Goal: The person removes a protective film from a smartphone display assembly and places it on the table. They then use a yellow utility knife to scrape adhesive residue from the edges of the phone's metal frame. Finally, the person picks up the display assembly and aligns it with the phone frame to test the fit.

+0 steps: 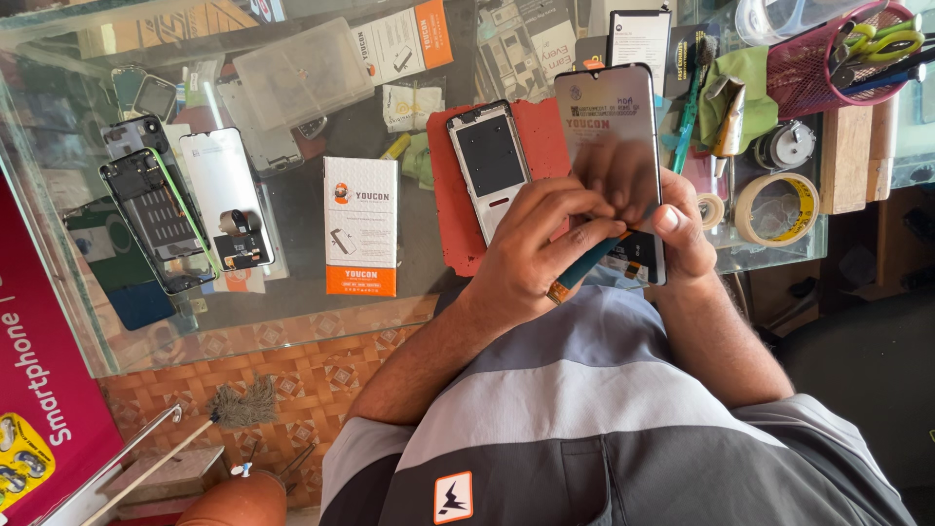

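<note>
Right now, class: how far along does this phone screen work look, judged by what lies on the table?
Done: an opened phone lies stripped on the glass table, and a bare frame waits on the red mat. In hand: the right hand holds the screen panel; the left hand works a teal-handled tool at its lower edge. Left: panel and frame remain apart.

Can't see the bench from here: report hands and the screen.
Left hand grips teal-handled tool. Right hand holds phone screen panel at lower edge. Phone frame lies on red mat beside it, apart.

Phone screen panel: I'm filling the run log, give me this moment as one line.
left hand: teal tool | right hand: phone screen panel | below: red mat
</note>
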